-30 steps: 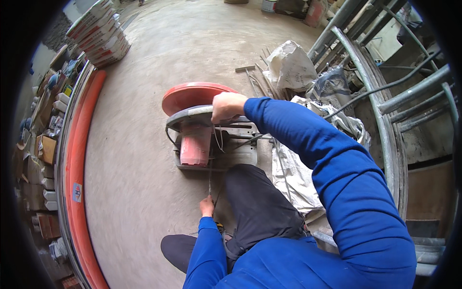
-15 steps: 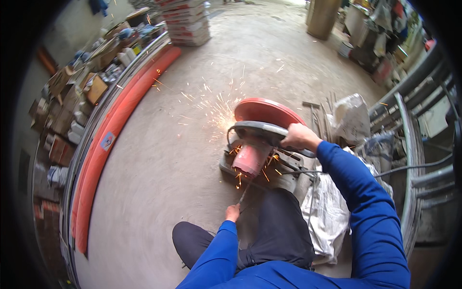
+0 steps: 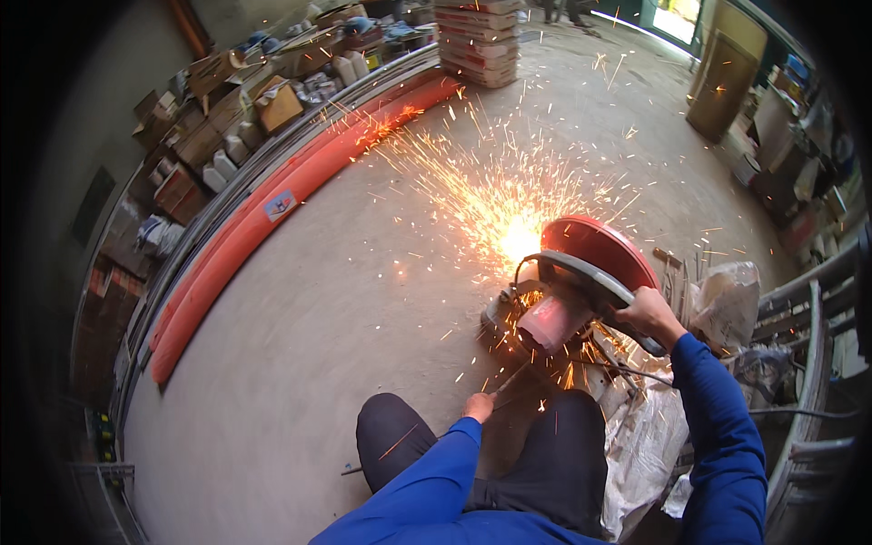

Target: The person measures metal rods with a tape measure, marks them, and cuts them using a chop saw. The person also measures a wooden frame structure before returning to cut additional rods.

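A cut-off saw with a red blade guard (image 3: 601, 247) and a faded pink motor housing (image 3: 554, 322) stands on the floor before me. My right hand (image 3: 651, 314) is closed around its dark grey handle (image 3: 595, 278), to the right of the motor. Bright sparks (image 3: 520, 240) burst from the far left side of the guard, and smaller ones scatter beneath the motor. My left hand (image 3: 479, 407) grips a thin metal rod (image 3: 512, 378) that runs toward the saw's base (image 3: 498, 320). Glare and the motor hide where blade and rod meet.
Long red rolls (image 3: 232, 250) lie on the left beside shelves of boxes and jugs. Stacked slabs (image 3: 477, 41) stand at the back. Right of the saw are a white sack (image 3: 647, 454), a clear plastic bag (image 3: 727, 300) and a metal frame (image 3: 811, 363). A power cord (image 3: 627, 370) trails right.
The spark spray has grown much larger and brighter. My view has shifted, so the saw and both hands appear farther right. Both hands keep their grip.
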